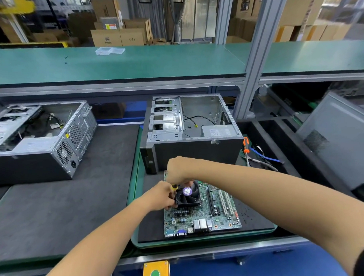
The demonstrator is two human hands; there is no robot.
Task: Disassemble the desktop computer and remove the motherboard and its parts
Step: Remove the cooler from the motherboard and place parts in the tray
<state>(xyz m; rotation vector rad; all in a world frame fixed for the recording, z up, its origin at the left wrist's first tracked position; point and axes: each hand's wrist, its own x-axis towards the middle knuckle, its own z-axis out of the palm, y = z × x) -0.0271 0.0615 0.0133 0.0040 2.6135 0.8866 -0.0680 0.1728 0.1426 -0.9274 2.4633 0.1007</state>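
Note:
A green motherboard (202,217) lies flat on a dark mat in front of me, its ports toward me. A black cooler fan (188,194) with a purple centre label sits on its left half. My left hand (158,197) grips a screwdriver with a yellow and black handle (174,187), held upright at the fan's left edge. My right hand (179,169) is curled over the fan's far side, fingers touching its top rim. Behind the board stands the opened desktop case (189,127), side panel off, a power supply and loose cables inside.
A second opened case (41,138) lies on the grey mat at left. An orange-handled screwdriver (246,148) and loose cables (264,157) lie right of the case. A grey side panel (340,138) leans at far right. A yellow box with a green button (155,273) sits at the near edge.

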